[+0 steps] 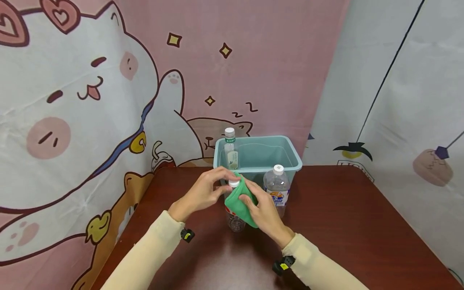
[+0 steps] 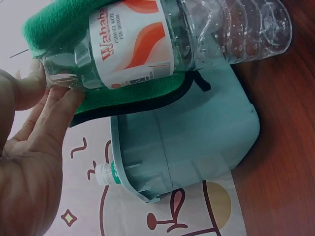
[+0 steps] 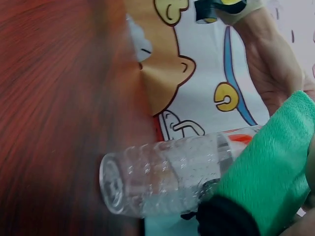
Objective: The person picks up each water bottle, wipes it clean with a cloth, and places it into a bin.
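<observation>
Left grip (image 1: 204, 189) pinches a bottle (image 2: 133, 44), right grip (image 1: 267, 211) green cloth (image 1: 240, 206); 1 larger bottle (image 1: 278, 186) partly hides a bin (image 1: 266, 152).

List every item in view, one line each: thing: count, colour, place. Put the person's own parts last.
Wahaha purified-water bottle: 1, clear, orange-and-white label, white cap, centre
Cloth: 1, green, dark edging, against that bottle
Bin: 1, light blue, back of table
Slim bottle: 1, clear, white cap, inside bin's left end
Wider bottle: 1, clear, white cap, before bin's right side
Table: 1, red-brown, below
Cartoon wall covering: pink and white, behind
Wrist cameras: 2, black and yellow, at the wrists
Sleeves: 2, cream, forearms
Left hand: 1, at the Wahaha cap
Right hand: 1, gripping cloth
</observation>
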`<state>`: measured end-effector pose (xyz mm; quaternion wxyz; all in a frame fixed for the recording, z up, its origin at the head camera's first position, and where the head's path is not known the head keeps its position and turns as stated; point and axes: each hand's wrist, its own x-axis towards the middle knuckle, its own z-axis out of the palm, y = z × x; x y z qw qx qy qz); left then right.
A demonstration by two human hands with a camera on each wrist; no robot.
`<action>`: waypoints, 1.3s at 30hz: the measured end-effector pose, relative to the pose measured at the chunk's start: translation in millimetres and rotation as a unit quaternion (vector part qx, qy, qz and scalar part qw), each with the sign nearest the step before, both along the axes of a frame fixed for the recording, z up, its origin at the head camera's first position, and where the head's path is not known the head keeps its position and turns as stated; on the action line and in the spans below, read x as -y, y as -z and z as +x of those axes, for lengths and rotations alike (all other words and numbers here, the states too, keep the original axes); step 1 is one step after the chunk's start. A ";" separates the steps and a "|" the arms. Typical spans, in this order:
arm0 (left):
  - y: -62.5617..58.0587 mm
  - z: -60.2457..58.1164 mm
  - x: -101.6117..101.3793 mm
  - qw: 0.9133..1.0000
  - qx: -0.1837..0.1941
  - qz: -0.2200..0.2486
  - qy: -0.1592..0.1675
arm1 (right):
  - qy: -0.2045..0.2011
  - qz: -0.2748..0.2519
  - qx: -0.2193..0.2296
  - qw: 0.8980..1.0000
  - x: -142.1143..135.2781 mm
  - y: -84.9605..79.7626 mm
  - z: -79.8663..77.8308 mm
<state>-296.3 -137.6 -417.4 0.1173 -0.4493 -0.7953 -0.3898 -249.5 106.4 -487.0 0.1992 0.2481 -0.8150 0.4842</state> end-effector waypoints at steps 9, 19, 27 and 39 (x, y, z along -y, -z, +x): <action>-0.8 5.8 2.2 1.000 -0.006 -0.008 -0.023 | 0.013 0.076 -0.070 0.995 -7.0 12.1 5.1; 3.1 10.8 -0.6 0.996 -0.068 0.000 -0.063 | 0.011 0.154 -0.039 0.987 -11.1 28.7 2.0; 7.1 13.8 -2.6 0.993 -0.074 0.012 -0.089 | 0.008 0.210 -0.012 0.978 -11.9 48.1 -0.8; 5.2 20.0 -2.7 0.992 -0.032 0.018 -0.123 | 0.035 0.168 0.027 0.985 -8.7 45.0 -4.1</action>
